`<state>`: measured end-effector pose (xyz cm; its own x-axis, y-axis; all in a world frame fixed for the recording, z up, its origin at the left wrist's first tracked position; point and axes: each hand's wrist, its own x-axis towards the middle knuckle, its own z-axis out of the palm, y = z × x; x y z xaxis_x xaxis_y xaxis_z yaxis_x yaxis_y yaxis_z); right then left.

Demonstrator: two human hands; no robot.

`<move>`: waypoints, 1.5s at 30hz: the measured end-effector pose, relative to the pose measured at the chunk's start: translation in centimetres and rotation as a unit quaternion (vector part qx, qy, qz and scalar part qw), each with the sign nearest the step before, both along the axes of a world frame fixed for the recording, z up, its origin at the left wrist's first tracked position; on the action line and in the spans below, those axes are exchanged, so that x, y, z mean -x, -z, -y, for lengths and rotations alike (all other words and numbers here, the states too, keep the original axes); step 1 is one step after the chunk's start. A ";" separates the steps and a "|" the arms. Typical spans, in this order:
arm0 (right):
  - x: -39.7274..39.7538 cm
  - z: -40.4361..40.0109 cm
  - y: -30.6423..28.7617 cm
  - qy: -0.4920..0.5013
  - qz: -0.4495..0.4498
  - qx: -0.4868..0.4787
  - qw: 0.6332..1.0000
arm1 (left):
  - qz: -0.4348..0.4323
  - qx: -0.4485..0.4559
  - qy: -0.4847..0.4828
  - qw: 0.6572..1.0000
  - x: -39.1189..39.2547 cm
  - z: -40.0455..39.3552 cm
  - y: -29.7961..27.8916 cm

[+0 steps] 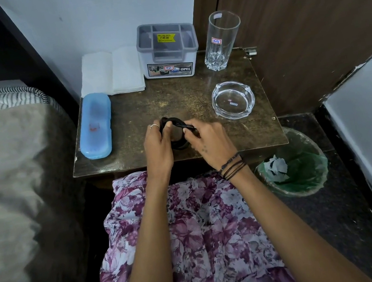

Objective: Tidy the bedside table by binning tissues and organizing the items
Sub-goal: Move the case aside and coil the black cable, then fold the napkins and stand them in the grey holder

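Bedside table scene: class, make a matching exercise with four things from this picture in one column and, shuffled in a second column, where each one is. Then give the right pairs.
Column A
1. blue plastic case
2. tall drinking glass
3. crumpled tissue
4. glass ashtray

Column B
a. in the green-lined wastebasket on the floor
b. at the table's left edge, beside the bed
c. at the back right corner of the table
d. on the table's right side, in front of the tall glass

Pairs: 1-b, 2-c, 3-a, 4-d
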<state>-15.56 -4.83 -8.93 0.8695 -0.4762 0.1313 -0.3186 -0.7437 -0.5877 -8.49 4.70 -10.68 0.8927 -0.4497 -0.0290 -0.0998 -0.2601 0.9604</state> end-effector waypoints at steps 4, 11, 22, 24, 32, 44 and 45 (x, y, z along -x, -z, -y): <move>-0.4 0.4 0.9 0.054 0.011 -0.059 0.997 | 0.077 -0.062 -0.008 0.995 -0.1 0.1 0.0; -1.6 -0.3 2.3 0.132 -0.003 -0.044 0.990 | 0.122 -0.154 0.018 0.980 1.0 0.5 0.3; -7.2 -0.6 3.0 0.145 0.061 -0.088 0.984 | 0.208 -0.255 -0.085 0.940 -3.0 1.4 1.4; -8.2 -0.5 2.9 0.117 0.071 -0.086 0.987 | 0.216 -0.263 -0.098 0.935 -4.0 1.6 1.6; -9.4 0.0 3.3 0.026 0.068 -0.080 0.994 | 0.197 -0.260 -0.093 0.941 -5.5 2.1 2.1; -16.0 1.6 -0.3 0.098 -0.016 -0.140 0.985 | 0.250 -0.240 -0.149 0.926 -15.4 -0.6 -3.3; -16.7 1.5 -0.4 0.102 -0.031 -0.138 0.985 | 0.207 -0.274 -0.144 0.928 -17.2 -0.8 -3.3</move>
<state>1.16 -6.31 -8.50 0.7541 -0.6521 -0.0782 -0.4864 -0.4745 -0.7336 8.71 5.52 -7.39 0.9591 -0.2103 0.1896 -0.2820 -0.7710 0.5709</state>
